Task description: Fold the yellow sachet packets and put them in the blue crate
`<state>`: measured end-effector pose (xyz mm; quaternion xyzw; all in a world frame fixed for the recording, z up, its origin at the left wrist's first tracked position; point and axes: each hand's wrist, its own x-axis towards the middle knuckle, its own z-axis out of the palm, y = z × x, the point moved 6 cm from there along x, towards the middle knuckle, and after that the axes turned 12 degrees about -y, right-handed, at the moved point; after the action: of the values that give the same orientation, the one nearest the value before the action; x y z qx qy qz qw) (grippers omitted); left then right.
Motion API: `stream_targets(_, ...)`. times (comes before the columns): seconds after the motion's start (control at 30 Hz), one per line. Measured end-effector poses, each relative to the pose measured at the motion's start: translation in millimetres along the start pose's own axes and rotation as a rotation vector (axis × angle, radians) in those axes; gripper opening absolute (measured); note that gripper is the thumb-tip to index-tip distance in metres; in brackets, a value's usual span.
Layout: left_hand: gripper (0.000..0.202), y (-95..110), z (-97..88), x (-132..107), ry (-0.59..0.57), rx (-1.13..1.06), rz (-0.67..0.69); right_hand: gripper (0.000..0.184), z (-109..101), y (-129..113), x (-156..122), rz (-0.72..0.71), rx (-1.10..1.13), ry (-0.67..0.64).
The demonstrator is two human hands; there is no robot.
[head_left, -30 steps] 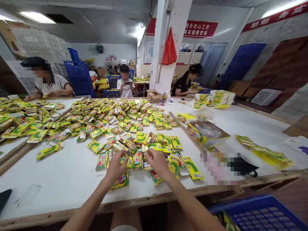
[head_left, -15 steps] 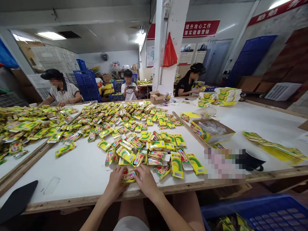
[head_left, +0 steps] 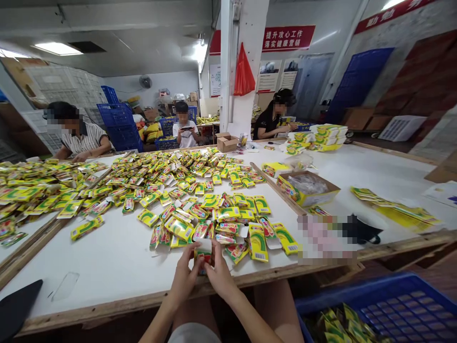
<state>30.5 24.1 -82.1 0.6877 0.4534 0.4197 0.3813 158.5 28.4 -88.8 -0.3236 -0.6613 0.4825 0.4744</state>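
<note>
Between my two hands is a small yellow-and-red printed carton (head_left: 203, 254), turned upright with a white flap raised at its top. My left hand (head_left: 186, 272) grips its left side, thumb on the front. On the opposite side my right hand (head_left: 218, 272) closes on it, thumb also on the front. Right beyond my fingers lies a pile of similar small cartons (head_left: 179, 228), several with white flaps showing. A larger spread of them (head_left: 171, 166) covers the table further back.
An opened box with clear plastic bags (head_left: 310, 186) stands right of a wooden strip (head_left: 278, 189). Flat yellow cardboard sheets (head_left: 396, 209) lie further right. A blue crate (head_left: 392, 305) is below the table edge at right. Co-workers (head_left: 84, 136) sit across the table.
The carton has gone from lying sideways at the table to standing upright between my hands, flap showing. My hands have come closer together around it. The view has shifted slightly right.
</note>
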Motion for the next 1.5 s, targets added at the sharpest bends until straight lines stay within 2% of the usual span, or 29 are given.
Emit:
stream_targets(0.13, 0.037, -3, 5.4, 1, -0.029, -0.104, -0.03, 0.044, -10, -2, -6, 0.009, -0.018, 0.07)
stream_targets(0.27, 0.025, -5, -0.3, 2, -0.051, -0.061, -0.04, 0.015, -18, -12, 1, 0.002, -0.226, -0.022)
stream_targets(0.37, 0.023, -8, -3.7, 4, 0.012, -0.067, -0.035, 0.016, -22, -14, 9, -0.01, -0.28, 0.001)
stream_targets(0.5, 0.034, -10, -0.2, 5, 0.082, -0.236, -0.012, 0.019, -25, -8, 12, 0.011, -0.19, 0.081)
stream_targets(0.63, 0.021, 3, 4.6, 4, 0.03, -0.147, 0.015, 0.01, -25, -18, 9, -0.04, -0.213, 0.007)
stream_targets(0.73, 0.02, 12, 4.4, 2, 0.012, -0.13, 0.031, 0.009, -26, -29, 6, -0.076, -0.213, -0.015)
stream_targets(0.9, 0.021, 11, 4.8, 4, 0.035, -0.229, -0.038, 0.01, -28, -27, 11, -0.009, -0.229, 0.022)
stream_targets(1.07, 0.02, 8, 5.4, 13, 0.063, -0.23, -0.078, 0.014, -32, -21, 15, 0.046, -0.231, 0.078)
stream_targets(1.23, 0.019, 11, 0.3, 7, 0.05, -0.107, 0.009, 0.014, -26, -17, 6, 0.013, -0.214, 0.011)
stream_targets(1.37, 0.021, 15, 0.5, -1, -0.028, 0.023, 0.081, 0.011, -22, -17, 1, 0.011, -0.217, 0.03)
stream_targets(1.43, 0.026, 15, -0.7, 0, -0.034, 0.092, 0.092, 0.013, -34, -31, -8, -0.026, -0.292, 0.102)
stream_targets(1.5, 0.03, 11, -5.6, 5, 0.017, 0.195, 0.079, 0.016, -65, -55, -28, -0.036, -0.419, 0.234)
